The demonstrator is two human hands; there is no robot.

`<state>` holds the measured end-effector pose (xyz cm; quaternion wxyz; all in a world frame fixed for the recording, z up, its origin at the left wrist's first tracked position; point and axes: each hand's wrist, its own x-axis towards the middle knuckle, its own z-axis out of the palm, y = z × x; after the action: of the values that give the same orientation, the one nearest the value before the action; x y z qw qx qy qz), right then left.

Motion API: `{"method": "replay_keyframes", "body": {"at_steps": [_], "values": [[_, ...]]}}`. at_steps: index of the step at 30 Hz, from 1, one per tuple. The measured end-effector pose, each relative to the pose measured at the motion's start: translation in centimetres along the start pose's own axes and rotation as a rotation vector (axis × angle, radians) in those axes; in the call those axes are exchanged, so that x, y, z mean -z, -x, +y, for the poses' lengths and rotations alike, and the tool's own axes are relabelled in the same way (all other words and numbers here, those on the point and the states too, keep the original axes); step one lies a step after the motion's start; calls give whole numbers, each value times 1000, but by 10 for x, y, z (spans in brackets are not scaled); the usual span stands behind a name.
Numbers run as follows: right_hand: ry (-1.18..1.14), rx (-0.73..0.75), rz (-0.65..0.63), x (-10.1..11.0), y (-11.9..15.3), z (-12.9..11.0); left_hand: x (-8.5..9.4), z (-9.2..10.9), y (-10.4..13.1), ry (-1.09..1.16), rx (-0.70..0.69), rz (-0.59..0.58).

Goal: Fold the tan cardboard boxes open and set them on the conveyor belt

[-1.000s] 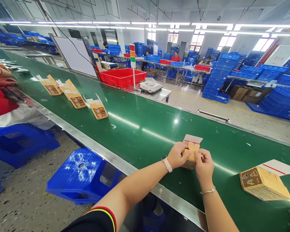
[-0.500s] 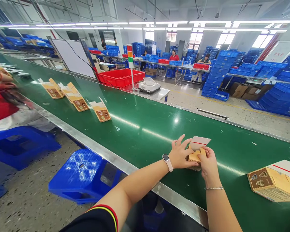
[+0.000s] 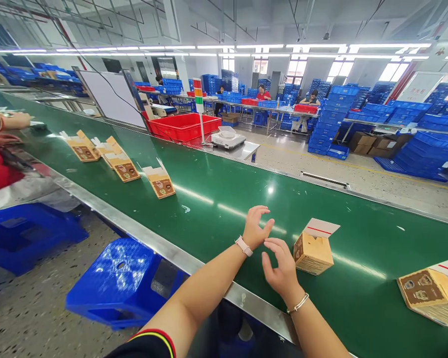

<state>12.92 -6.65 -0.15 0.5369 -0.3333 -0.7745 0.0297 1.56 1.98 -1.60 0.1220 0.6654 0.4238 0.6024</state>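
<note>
Two bare hands hover over the green, smooth-surfaced belt, their fingers loosely curved and thumbs apart: the left hand is spread, and the right hand is likewise open, just beside it; whether their fingertips touch, I cannot tell. Just right of the right hand's grip sits the tan cardboard box with brown printed side, its white, red-striped flap raised. Well to the right of both grips lies a similar tan-and-brown carton, also with a raised striped flap. Left of the left hand's grip, well apart, three tan-and-brown cardboard cartons with raised flaps rest on the belt. Beyond the grips stands a red plastic bin.
</note>
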Motion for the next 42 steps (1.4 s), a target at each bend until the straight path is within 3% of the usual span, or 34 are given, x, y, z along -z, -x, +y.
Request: {"method": "replay_keyframes", "body": {"at_steps": [5, 7, 10, 12, 18, 22, 25, 29, 36, 42], "values": [[-212, -393, 194, 11, 4, 34, -12, 17, 10, 120, 143, -276], [-337, -561, 254, 16, 7, 44, -15, 23, 12, 142, 186, -337], [-485, -713, 231, 16, 10, 50, -16, 30, 10, 184, 267, -377], [-433, -738, 180, 14, 12, 51, -16, 34, 8, 229, 345, -390], [95, -685, -58, 9, 18, 54, -16, 50, 4, 471, 671, -532], [79, -663, -196, 11, 20, 56, -15, 58, 5, 454, 724, -522], [0, -672, -206, 14, 19, 57, -13, 58, 4, 501, 757, -491], [-69, -706, -179, 16, 16, 55, -12, 57, 4, 737, 866, -503], [-399, -920, -36, 9, 10, 41, -15, 51, 10, 841, 835, -439], [-586, -1104, 142, 3, 9, 32, -12, 51, 20, 737, 544, -340]]}}
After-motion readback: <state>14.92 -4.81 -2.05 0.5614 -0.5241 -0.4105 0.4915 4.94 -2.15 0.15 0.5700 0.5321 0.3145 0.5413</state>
